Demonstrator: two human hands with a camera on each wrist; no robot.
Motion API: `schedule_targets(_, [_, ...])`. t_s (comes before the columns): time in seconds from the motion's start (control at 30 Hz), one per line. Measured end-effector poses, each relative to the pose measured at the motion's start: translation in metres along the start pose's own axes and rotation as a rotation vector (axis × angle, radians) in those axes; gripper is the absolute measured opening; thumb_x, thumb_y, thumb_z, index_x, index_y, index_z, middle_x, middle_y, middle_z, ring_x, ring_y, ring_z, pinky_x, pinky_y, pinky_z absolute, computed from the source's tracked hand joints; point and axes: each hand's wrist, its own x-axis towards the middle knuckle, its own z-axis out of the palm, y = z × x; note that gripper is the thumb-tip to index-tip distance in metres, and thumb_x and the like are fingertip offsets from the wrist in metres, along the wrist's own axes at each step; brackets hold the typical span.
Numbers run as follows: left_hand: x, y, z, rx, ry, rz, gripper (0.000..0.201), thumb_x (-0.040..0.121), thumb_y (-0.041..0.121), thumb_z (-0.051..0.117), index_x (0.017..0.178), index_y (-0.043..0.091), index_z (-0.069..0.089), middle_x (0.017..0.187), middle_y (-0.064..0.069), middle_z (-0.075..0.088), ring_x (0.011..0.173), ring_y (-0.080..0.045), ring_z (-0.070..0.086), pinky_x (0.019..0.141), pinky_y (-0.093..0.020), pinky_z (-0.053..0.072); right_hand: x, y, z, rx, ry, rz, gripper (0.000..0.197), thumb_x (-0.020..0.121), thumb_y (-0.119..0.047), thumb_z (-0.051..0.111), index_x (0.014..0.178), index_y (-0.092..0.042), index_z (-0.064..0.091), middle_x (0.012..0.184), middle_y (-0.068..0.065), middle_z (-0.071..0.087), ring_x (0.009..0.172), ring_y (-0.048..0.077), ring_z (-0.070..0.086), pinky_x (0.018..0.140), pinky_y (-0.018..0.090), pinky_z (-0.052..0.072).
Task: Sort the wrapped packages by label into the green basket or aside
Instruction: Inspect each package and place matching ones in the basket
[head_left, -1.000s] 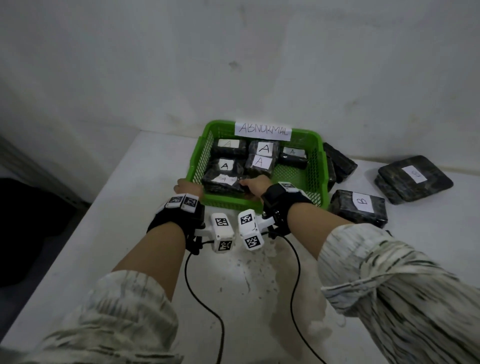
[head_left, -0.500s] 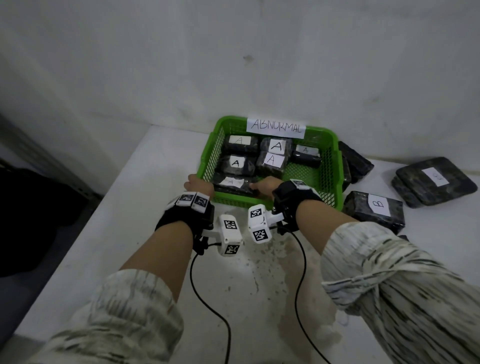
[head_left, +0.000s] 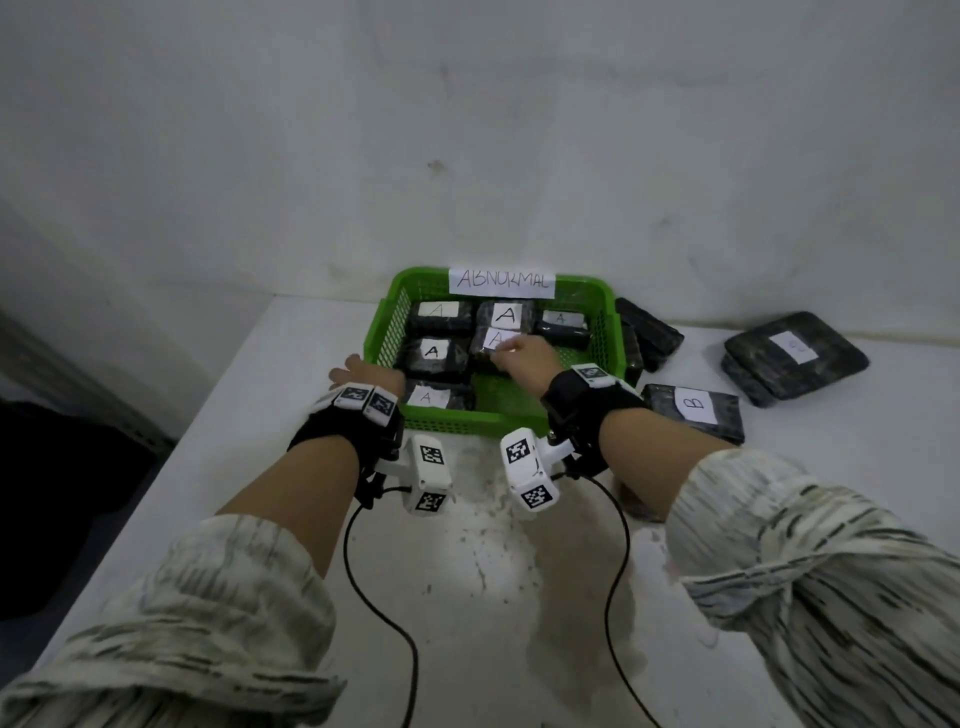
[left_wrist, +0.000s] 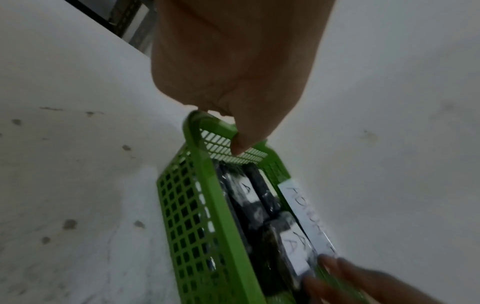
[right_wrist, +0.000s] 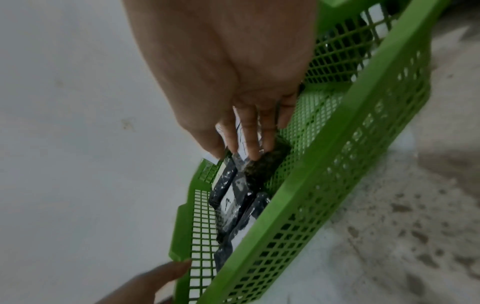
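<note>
The green basket (head_left: 457, 422) carries an "ABNORMAL" sign (head_left: 501, 281) and holds several dark wrapped packages labelled A. My left hand (head_left: 353, 371) grips the basket's front left corner; in the left wrist view its thumb (left_wrist: 240, 143) lies on the inside of the mesh wall (left_wrist: 215, 205). My right hand (head_left: 506, 351) reaches into the basket. Its straight fingers (right_wrist: 250, 150) rest on top of a middle A package (head_left: 488, 339), also seen as package (right_wrist: 265, 166). Another A package (head_left: 436, 397) lies free at the front left.
A package labelled B (head_left: 693, 410) lies on the white table to the right of the basket. A stack of larger packages (head_left: 795, 358) sits at the far right, and more packages (head_left: 649, 332) lean against the basket's right wall. A wall (head_left: 467, 130) stands close behind.
My right hand has left the front A package and moved deeper into the basket onto the middle one. The left hand stays at the front left corner.
</note>
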Motion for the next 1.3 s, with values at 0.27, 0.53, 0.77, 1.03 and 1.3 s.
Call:
schedule_targets(0.27, [-0.055,0.078,0.061,0.091,-0.086,0.344,0.061,0.089,0.043,0.048,0.141,0.016,0.031,0.15,-0.015,0.023,0.141,-0.03,0.017,0.116,-0.049,0.006,-0.006,0.05,-0.073,0.137,0.512,-0.004,0.022,0.085,-0.018,0.06,0.107,-0.012,0.06,0.105,0.015,0.062,0.1,0.032,0.058,0.088,0.04,0.047])
schedule_targets(0.53, [-0.1,0.124,0.134,-0.032,-0.357,0.442,0.058,0.095,0.043,0.042,0.145,0.018,0.027,0.153,-0.014,0.021,0.142,-0.03,0.017,0.117,-0.046,0.008,0.002,0.123,-0.126,0.033,0.463,0.229,0.026,0.081,-0.026,0.063,0.105,-0.017,0.058,0.116,0.019,0.058,0.113,0.038,0.052,0.096,0.042,0.044])
schedule_targets(0.77, [-0.1,0.137,0.162,0.017,-0.453,0.437,0.056,0.1,0.039,0.032,0.15,0.021,0.013,0.156,-0.016,0.014,0.143,-0.036,0.013,0.116,-0.043,0.013,0.023,0.133,-0.125,-0.076,0.182,0.148,0.061,0.081,-0.046,0.066,0.132,-0.019,0.049,0.132,0.015,0.054,0.115,0.033,0.055,0.097,0.04,0.045])
schedule_targets(1.03, [-0.093,0.134,0.165,0.033,-0.533,0.501,0.051,0.102,0.034,0.024,0.151,0.028,0.009,0.158,-0.008,0.01,0.144,-0.036,0.008,0.116,-0.045,0.008,0.043,0.135,-0.116,-0.262,0.021,0.016,0.063,0.09,-0.04,0.06,0.147,-0.032,0.034,0.143,0.012,0.049,0.129,0.03,0.048,0.109,0.037,0.035])
schedule_targets(1.3, [-0.085,0.135,0.171,0.038,-0.518,0.52,0.051,0.101,0.033,0.028,0.15,0.027,0.014,0.156,-0.007,0.022,0.143,-0.032,0.018,0.116,-0.042,0.009,0.042,0.132,-0.116,-0.089,0.168,0.054,0.05,0.09,-0.027,0.059,0.139,-0.018,0.051,0.141,0.01,0.052,0.128,0.026,0.049,0.103,0.027,0.037])
